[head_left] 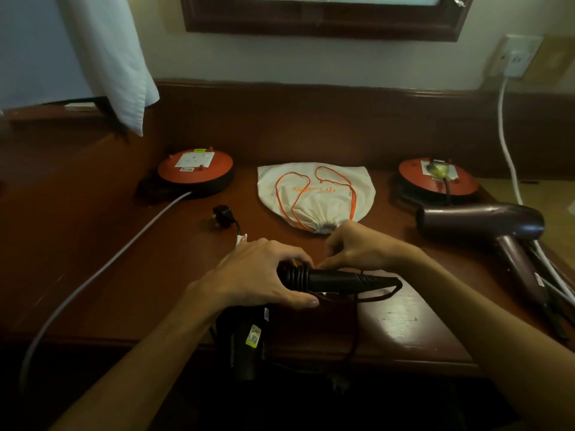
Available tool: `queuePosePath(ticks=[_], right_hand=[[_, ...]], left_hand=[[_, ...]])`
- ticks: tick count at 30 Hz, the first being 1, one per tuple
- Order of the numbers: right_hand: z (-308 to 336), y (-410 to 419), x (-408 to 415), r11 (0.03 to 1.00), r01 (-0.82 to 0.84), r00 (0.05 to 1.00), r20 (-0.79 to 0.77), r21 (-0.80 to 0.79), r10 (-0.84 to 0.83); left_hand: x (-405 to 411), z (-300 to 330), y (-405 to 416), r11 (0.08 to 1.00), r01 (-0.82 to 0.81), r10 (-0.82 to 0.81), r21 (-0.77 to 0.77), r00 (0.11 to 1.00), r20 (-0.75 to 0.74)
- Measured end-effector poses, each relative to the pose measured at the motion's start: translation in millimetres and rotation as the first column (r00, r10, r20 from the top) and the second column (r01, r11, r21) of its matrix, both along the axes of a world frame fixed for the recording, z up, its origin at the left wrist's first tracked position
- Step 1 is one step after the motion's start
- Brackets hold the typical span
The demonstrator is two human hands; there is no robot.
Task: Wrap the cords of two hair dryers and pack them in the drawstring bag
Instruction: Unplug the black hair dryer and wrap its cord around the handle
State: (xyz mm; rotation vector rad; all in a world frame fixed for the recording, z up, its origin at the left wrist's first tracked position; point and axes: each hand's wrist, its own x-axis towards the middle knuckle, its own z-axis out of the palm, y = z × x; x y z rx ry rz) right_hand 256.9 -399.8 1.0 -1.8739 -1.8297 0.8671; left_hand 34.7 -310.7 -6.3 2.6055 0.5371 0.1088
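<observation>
Dark reddish wood made up the desk [389, 325], which ran back to a low wooden ledge under a cream wall with a dark-framed mirror [323, 26] above. At the near edge lay the black hair dryer [245, 340], its body hanging partly over the desk's front and its handle pointing right. The left hand [258, 275] gripped it where body met handle, fingers curled over the top and thumb underneath, beside several turns of black cord [297, 275] already wound round the handle. The right hand [357, 247] was just behind the handle, its fingers bent and pinching the cord close to the coils; how tightly could not be made out. A loose loop of the same cord trailed right and down over the desk edge, and its black plug [222, 214] rested on the wood behind the left hand. The white drawstring bag [317, 194] lay flat at mid-desk, just beyond the hands, its gathered mouth toward the person and orange strings looped over it. The second hair dryer [485, 225], dark purple, lay on its side at the right, well apart from the bag. Two orange cable reels sat at the back, the left reel [196, 169] and the right reel [438, 178], either side of the bag. A white cloth [115, 57] hung at upper left
</observation>
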Motion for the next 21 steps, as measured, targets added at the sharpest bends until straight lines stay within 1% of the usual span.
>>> queuePosePath(ticks=[2, 3, 4, 6, 8, 11, 16, 19, 21], right_hand=[[7.3, -2.4, 0.3, 1.000, 0.008, 0.997, -0.079, -0.013, -0.009], [10.8, -3.5, -0.1, 1.000, 0.005, 0.996, -0.094, -0.011, -0.006], [14.4, -4.7, -1.1, 1.000, -0.012, 0.996, -0.093, -0.009, 0.011], [21.5, -8.9, -5.0, 0.997, -0.075, 0.997, -0.028, -0.035, 0.074], [25.9, -14.8, -6.6, 0.990, -0.120, 0.992, 0.019, -0.070, 0.122], [24.4, -23.3, -3.5, 0.991, -0.086, 0.996, -0.018, -0.099, 0.085], [9.3, -27.4, 1.3, 0.997, 0.054, 0.999, 0.005, 0.051, -0.054], [7.6, -29.2, 8.5, 0.976, 0.161, 0.985, 0.036, 0.149, -0.168], [5.2, -29.6, 12.7, 0.965, 0.177, 0.981, 0.045, 0.193, -0.188]], left_hand=[[4.7, 1.6, -2.8, 0.998, -0.006, 0.009, 0.058, 0.999, -0.049], [7.9, 2.4, -4.2, 0.996, -0.008, 0.016, 0.093, 0.996, -0.082], [11.3, 3.7, -5.8, 0.991, -0.001, 0.017, 0.132, 0.993, -0.116], [18.2, 5.7, -8.2, 0.978, 0.038, -0.005, 0.203, 0.987, -0.159], [22.0, 8.2, -6.9, 0.979, 0.062, -0.027, 0.194, 0.984, -0.178], [22.2, 10.2, -7.1, 0.983, 0.060, -0.027, 0.173, 0.982, -0.188], [25.6, 13.0, -14.8, 0.978, 0.046, -0.002, 0.205, 0.978, -0.211], [22.5, 12.1, -12.2, 0.992, 0.006, 0.017, 0.123, 0.983, -0.181], [19.4, 11.1, -10.3, 0.997, -0.009, 0.022, 0.080, 0.986, -0.164]])
